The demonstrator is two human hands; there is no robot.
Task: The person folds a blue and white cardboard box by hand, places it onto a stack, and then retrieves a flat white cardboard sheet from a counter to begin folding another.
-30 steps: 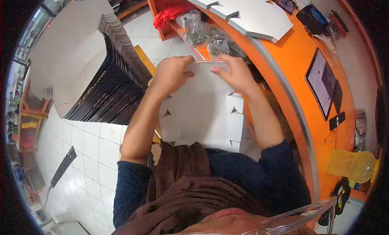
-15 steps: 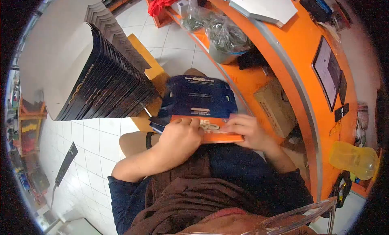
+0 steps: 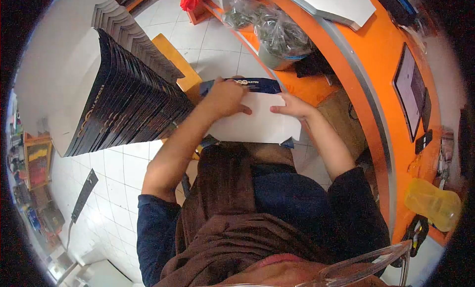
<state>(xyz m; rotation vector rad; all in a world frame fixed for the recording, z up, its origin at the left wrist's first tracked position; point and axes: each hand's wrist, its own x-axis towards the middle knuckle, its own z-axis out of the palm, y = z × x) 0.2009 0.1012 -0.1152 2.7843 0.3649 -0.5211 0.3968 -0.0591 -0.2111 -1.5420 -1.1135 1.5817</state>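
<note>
A folding carton (image 3: 257,124) lies over my lap with its plain white face up. At its far edge a dark blue printed flap (image 3: 267,85) with pale lettering is folded up. My left hand (image 3: 228,98) grips the carton's far left part, fingers over the blue flap and thumb on the white face. At the far right corner my right hand (image 3: 293,108) holds it, thumb on the white face and fingers partly hidden at the edge. The orange part is out of sight.
A tall stack of dark printed cartons (image 3: 133,99) stands to my left on a yellow support (image 3: 170,57). To the right curves an orange counter (image 3: 366,74) bearing white sheets (image 3: 336,5), a tablet (image 3: 410,89) and a yellow bottle (image 3: 433,203). Below sits a plastic-bagged bucket (image 3: 279,59).
The orange panel under my hands has gone from sight, and the white face now shows. Both hands have moved away from my body to the carton's far edge.
</note>
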